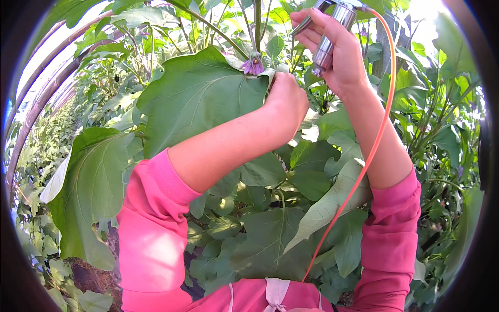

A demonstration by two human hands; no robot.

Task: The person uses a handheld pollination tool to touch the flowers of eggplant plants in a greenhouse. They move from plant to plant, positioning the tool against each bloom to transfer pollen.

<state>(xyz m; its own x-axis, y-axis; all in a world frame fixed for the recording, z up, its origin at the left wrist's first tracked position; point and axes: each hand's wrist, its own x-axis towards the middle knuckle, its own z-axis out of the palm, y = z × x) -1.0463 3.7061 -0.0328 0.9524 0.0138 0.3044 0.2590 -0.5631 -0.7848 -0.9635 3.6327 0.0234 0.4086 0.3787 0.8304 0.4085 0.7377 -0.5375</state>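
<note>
My left hand is curled at the right edge of a large eggplant leaf, which folds toward my fingers. The fingertips are turned away and partly hidden. Just left of this hand hangs a purple eggplant flower, its petals pointing down. In my right hand is a small metal spray gun, held tilted, with its nozzle end low and near the left hand. My fingers reach around to its lever. From its top an orange hose loops down past my right forearm to my waist.
Dense eggplant foliage fills the space before me, with a pale curled leaf beside the hose. A drooping leaf hangs at left. Upright stems rise at the top. Curved greenhouse hoops line the left.
</note>
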